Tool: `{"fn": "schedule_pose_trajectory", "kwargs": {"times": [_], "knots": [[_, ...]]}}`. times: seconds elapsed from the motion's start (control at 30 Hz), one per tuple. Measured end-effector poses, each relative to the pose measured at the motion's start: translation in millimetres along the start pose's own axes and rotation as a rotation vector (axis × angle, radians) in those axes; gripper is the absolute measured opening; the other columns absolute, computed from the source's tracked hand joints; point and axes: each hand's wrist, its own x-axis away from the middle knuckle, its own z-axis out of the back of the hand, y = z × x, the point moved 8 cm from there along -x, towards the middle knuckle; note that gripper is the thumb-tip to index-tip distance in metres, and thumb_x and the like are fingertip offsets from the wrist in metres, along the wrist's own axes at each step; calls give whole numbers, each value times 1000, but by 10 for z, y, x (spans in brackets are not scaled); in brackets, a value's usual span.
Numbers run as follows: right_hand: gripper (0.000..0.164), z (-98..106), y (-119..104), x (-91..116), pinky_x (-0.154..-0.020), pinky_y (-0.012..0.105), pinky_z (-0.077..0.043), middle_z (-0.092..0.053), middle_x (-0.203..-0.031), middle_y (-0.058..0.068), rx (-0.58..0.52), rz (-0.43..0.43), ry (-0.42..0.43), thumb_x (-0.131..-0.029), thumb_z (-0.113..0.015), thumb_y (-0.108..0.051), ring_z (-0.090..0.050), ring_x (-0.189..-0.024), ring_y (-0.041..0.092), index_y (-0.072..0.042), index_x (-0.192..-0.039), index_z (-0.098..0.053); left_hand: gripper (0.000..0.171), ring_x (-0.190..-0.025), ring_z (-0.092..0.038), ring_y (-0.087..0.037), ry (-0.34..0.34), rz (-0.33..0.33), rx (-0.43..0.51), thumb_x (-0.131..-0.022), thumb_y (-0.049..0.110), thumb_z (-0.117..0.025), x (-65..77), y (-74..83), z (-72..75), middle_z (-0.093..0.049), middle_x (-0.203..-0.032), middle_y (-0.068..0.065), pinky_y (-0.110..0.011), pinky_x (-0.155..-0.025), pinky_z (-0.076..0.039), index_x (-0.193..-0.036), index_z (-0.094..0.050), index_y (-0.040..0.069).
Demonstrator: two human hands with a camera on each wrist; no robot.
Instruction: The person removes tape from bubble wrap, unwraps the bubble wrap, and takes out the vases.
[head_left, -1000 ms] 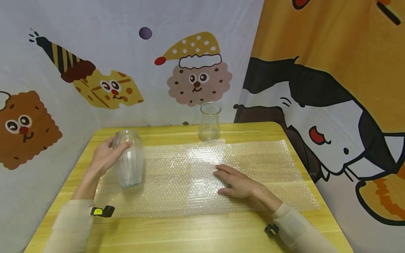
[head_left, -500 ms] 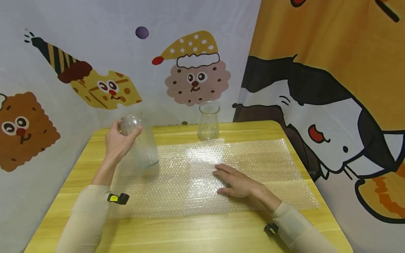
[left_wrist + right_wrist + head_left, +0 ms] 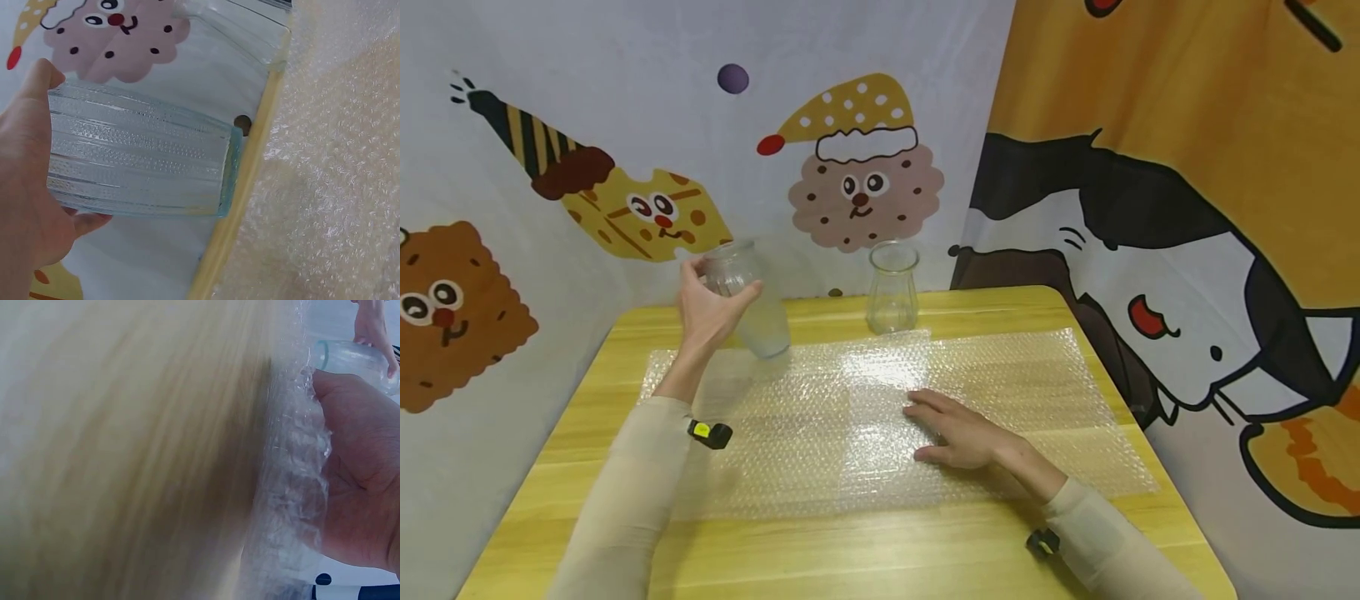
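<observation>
In the head view, my left hand [image 3: 709, 315] grips a ribbed clear glass vase [image 3: 763, 315] near its upper end. The vase tilts, its base toward the lower right, near the table's back edge. In the left wrist view its textured wall [image 3: 137, 153] shows plainly, with thumb and a finger on opposite sides. My right hand [image 3: 961, 433] rests on a sheet of bubble wrap [image 3: 775, 450], fingers spread and fairly straight, holding nothing. In the right wrist view the wrap's crinkled edge [image 3: 290, 469] stands beside that hand.
A second clear glass vase [image 3: 892, 304], waisted with a flared rim, stands upright at the back of the wooden table [image 3: 820, 554], just behind the wrap. A printed cartoon cloth [image 3: 685, 125] hangs close behind the table. An orange cloth [image 3: 1210, 100] hangs at the right.
My left hand has carried the ribbed vase from above the wrap's left part toward the back and right, tilting it more. The right hand has stayed in place on the wrap.
</observation>
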Motion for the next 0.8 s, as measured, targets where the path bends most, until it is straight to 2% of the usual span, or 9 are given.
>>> {"fn": "schedule_pose_trajectory", "kwargs": {"times": [0.4, 0.8], "knots": [[78, -10, 2, -6, -141, 65, -32, -35, -184, 19, 15, 5, -1, -108, -74, -49, -34, -171, 43, -9, -170, -48, 100, -141, -55, -36, 64, -111, 35, -83, 37, -98, -250, -73, -282, -52, -159, -21, -58, -124, -53, -160, -41, 8], [76, 5, -4, -6, -141, 64, -31, -35, -184, 19, 25, 4, -5, -108, -74, -47, -34, -172, 43, -9, -169, -49, 103, -141, -56, -36, 96, -130, 29, -80, 35, -101, -334, -252, -468, -51, -157, -20, -59, -125, -53, -160, -41, 9]]}}
